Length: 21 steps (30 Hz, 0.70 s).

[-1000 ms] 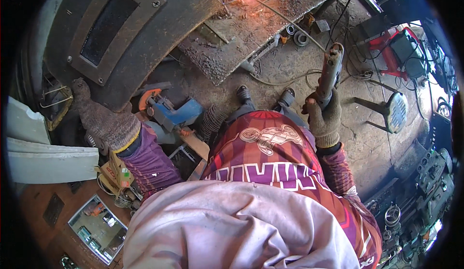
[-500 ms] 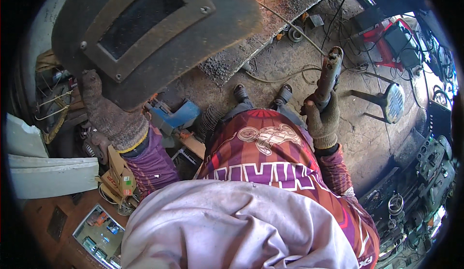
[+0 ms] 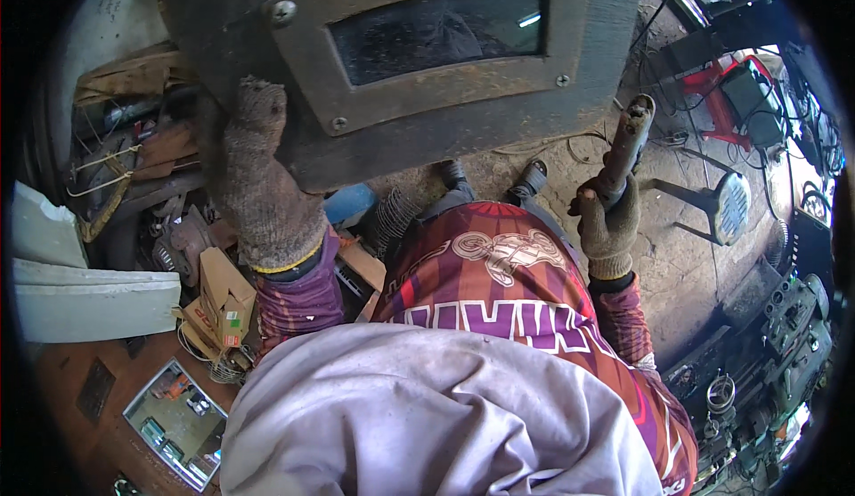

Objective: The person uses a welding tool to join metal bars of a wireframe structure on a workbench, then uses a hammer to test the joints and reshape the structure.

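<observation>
In a knitted glove with a yellow cuff, my left hand [image 3: 272, 184] grips a dark hand-held welding shield [image 3: 463, 131] at its lower left edge; its handle is hidden. A dark viewing window [image 3: 436, 37] sits in the shield inside a screwed frame. My right hand [image 3: 608, 233], also gloved, is wrapped round a worn electrode holder [image 3: 623, 153] that points upward, to the right of the shield. Any welding rod in its jaws is mostly hidden behind the shield, as is the workbench.
A round-topped stool [image 3: 730, 207] stands on the concrete floor at right, near a red plastic stool [image 3: 712, 95] with a dark box on it. Cables trail across the floor. Cardboard [image 3: 223, 300] and scrap lie at left; machine parts [image 3: 793, 336] crowd the lower right.
The shield has swung right and levelled, with my left hand moving right too. It now covers the bench and the bright arc seen earlier. My right hand has shifted slightly right with the electrode holder.
</observation>
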### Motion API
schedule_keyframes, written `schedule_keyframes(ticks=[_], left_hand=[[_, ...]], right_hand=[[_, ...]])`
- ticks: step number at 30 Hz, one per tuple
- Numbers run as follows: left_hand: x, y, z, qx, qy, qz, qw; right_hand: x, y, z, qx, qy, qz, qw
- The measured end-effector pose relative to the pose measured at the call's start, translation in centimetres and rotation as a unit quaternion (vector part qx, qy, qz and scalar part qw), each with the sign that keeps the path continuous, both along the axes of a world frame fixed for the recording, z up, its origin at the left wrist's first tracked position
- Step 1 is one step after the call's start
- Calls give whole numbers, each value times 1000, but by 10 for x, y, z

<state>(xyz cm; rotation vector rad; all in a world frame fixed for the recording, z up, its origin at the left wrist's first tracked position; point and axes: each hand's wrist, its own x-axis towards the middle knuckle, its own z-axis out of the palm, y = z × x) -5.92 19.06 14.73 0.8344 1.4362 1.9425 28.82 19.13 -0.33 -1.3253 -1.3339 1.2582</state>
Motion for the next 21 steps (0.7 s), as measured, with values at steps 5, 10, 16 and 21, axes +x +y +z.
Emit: schedule_keyframes(ticks=[5,10,16,21], left_hand=[[7,4,3,-7,56,8,998],[16,10,9,-38,94,20,995],[15,10,1,14,202,-14,979],[19,8,-1,7,68,-17,998]], right_hand=[[1,6,9,-2,-11,-3,1000],[0,7,16,-4,-8,-10,1000],[1,7,16,2,-5,-8,1000],[3,6,11,9,-26,-2,1000]])
